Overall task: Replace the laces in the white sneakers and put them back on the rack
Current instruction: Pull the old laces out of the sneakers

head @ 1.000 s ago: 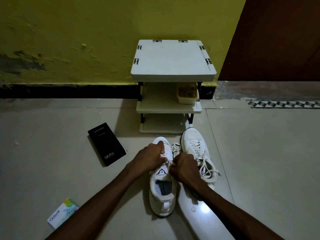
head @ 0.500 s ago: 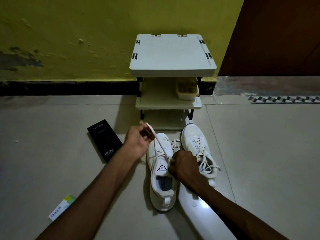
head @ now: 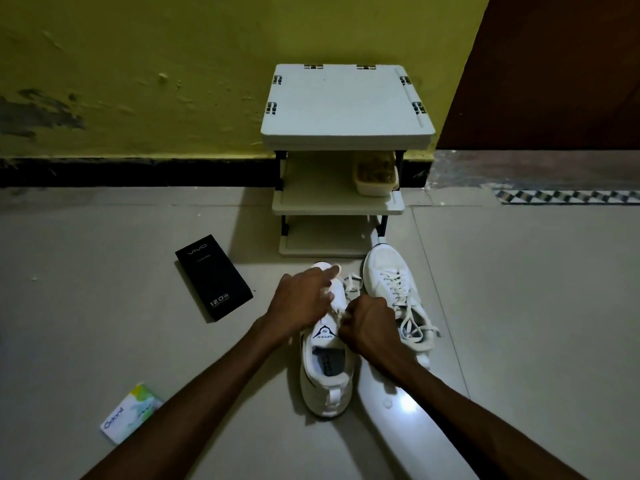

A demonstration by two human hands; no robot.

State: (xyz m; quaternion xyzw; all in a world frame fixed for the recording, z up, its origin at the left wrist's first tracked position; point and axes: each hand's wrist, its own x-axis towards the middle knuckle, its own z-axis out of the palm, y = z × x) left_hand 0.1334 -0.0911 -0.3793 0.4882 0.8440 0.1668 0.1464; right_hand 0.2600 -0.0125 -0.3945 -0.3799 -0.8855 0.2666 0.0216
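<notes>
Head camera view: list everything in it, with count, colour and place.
rack: 1, white, against the yellow wall.
tub: 1, cream, inside the rack, right side.
near sneaker: 1, white, floor, under both hands.
far sneaker: 1, white, laced, floor, to its right.
lace: 1, white, loose on near sneaker.
box: 1, black, floor, left of sneakers.
carton: 1, white and green, floor, lower left.
left hand: 1, over near sneaker's front.
right hand: 1, curled, pinches lace on near sneaker.

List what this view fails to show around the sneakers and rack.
Head view only:
- eyelets of near sneaker: covered by left hand and right hand.
- whether either hand holds the lace: fingers turned away.
- contents of tub on the rack: dim, small.
- box small print: too small.
</notes>
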